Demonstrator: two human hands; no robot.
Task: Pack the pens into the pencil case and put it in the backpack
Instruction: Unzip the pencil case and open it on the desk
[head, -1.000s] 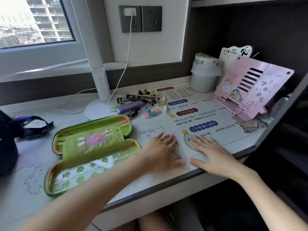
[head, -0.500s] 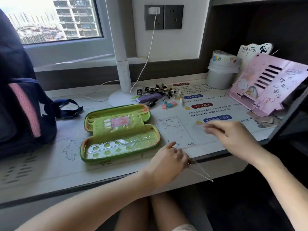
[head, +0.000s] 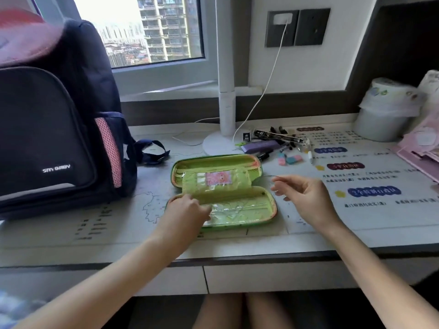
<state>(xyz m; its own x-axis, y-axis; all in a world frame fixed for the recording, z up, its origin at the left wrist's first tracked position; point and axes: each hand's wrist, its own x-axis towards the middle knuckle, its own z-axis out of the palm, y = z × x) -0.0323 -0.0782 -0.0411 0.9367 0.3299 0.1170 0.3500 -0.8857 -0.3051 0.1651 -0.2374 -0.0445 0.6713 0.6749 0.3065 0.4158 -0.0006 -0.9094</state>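
Head view: left hand (head: pixel 187 210) grips a clear ruler in the stiff pencil case (head: pixel 223 191); right hand (head: pixel 301 193), at three o'clock, pinches another clear piece.

Bright with daylight from the clear glass window (head: pixel 152 29), overexposed at the sky; soft overall, motion-blurred and bent toward the edges.

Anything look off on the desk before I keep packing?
Nothing looks damaged or spilled. The pens and erasers lie in a loose heap behind the open pencil case, none packed yet. The right hand seems to hold something clear, hard to make out.
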